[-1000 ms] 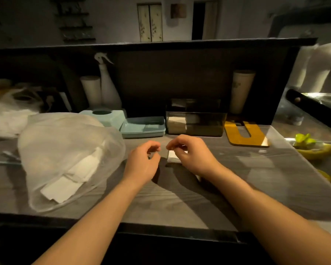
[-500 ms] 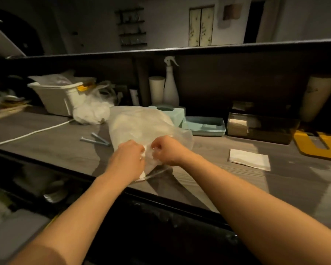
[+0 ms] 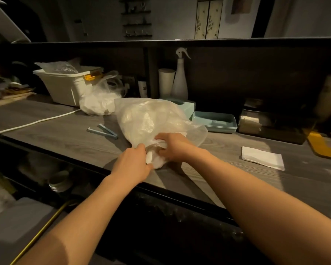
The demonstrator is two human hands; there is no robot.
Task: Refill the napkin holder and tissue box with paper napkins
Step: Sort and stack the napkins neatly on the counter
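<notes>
Both hands, left hand (image 3: 131,166) and right hand (image 3: 175,148), grip napkin bag (image 3: 151,121)

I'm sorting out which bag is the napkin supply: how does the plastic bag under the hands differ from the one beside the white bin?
The near plastic bag lies at the counter's front, with the left hand and right hand gripping its mouth; the far plastic bag sits untouched against the white bin. The near bag looks larger and looser; the far bag looks smaller and bunched up. Both are translucent with white contents.
</notes>
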